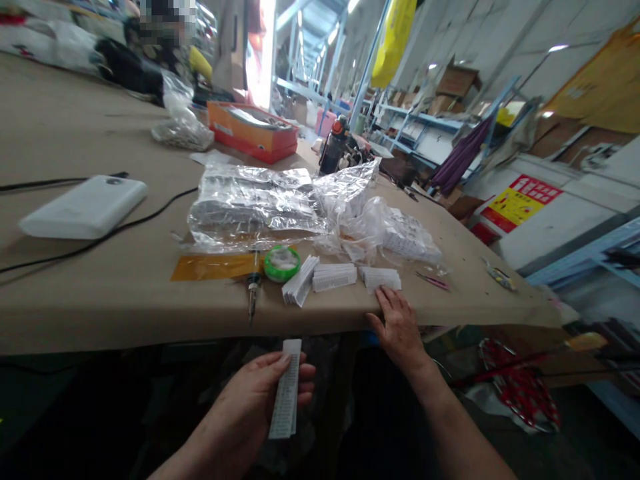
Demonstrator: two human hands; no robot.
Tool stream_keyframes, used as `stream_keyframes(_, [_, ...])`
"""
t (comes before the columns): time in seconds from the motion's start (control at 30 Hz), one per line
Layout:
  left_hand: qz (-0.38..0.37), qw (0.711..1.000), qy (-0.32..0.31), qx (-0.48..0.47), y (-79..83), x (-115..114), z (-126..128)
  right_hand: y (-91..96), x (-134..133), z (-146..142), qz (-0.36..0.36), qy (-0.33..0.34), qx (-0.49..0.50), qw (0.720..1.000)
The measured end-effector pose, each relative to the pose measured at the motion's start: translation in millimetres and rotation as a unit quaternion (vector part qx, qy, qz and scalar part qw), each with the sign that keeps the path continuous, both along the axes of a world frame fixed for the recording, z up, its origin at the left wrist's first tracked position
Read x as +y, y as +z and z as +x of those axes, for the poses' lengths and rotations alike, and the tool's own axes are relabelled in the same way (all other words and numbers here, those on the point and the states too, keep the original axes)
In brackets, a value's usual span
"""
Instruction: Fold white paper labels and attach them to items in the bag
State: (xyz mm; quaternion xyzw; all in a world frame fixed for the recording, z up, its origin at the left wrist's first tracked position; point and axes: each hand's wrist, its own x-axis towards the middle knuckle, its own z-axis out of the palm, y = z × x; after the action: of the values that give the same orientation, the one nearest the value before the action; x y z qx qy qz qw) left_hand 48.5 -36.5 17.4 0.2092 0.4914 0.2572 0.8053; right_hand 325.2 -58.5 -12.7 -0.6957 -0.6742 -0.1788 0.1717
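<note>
My left hand [260,387] is below the table edge, closed with the thumb pressing on a few narrow white printed labels [285,407]. On the right, my right hand [400,327] reaches over the edge with fingers stretched out. Its fingertips touch the front of a small stack of white labels [381,279] lying on the table. Left of that lie a second label stack [335,277] and a fanned third stack [301,280]. Beside them sit a green-rimmed round container [282,263] and a pen-like tool with a metal tip [254,287]. Pink tweezers [434,281] lie to the right.
Clear plastic bags [255,200] spread behind the stacks, one [407,237] full of labels. A white power bank [85,207] and black cable [125,223] are left. Farther back stand an orange box [253,130] and a bottle [333,145]. A person [167,40] is beyond.
</note>
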Motion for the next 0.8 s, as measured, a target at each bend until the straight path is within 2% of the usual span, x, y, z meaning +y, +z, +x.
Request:
stream_keyframes(0.2, [0.013, 1.0, -0.011, 0.003, -1.5, -1.1, -1.2, 2.6, -10.1, 11.4, 0.078, 0.087, 0.115, 0.986])
stream_keyframes(0.27, [0.008, 1.0, -0.01, 0.007, -0.8, -1.4, -0.7, 5.9, -11.6, 7.6, 0.102, 0.095, 0.151, 0.979])
stream_keyframes(0.37, [-0.004, 1.0, -0.008, -0.002, 1.4, -2.9, 0.5, 11.4, -16.6, -20.8, 0.135, 0.101, 0.211, 0.963])
stream_keyframes(0.4, [-0.008, 1.0, -0.007, -0.011, 2.0, -3.6, 1.0, 12.9, -19.3, -36.1, 0.144, 0.121, 0.247, 0.951])
stream_keyframes(0.47, [-0.011, 0.999, -0.003, -0.04, 2.2, -4.5, 1.7, 14.7, -25.3, -70.9, 0.135, 0.211, 0.298, 0.921])
stream_keyframes(0.53, [-0.004, 0.997, 0.01, -0.08, 0.8, -4.9, 1.7, 14.0, -30.5, -103.7, 0.089, 0.314, 0.276, 0.904])
stream_keyframes(0.6, [0.011, 0.993, 0.032, -0.113, -1.7, -4.8, 0.3, 10.7, -33.2, -127.6, 0.056, 0.374, 0.225, 0.898])
stream_keyframes(0.7, [0.02, 0.99, 0.055, -0.127, -4.4, -4.5, -3.7, 4.3, -32.0, -142.6, 0.038, 0.404, 0.174, 0.897])
stream_keyframes(0.8, [0.019, 0.989, 0.06, -0.131, -5.0, -4.3, -7.3, 1.3, -28.5, -141.6, 0.03, 0.414, 0.151, 0.897])
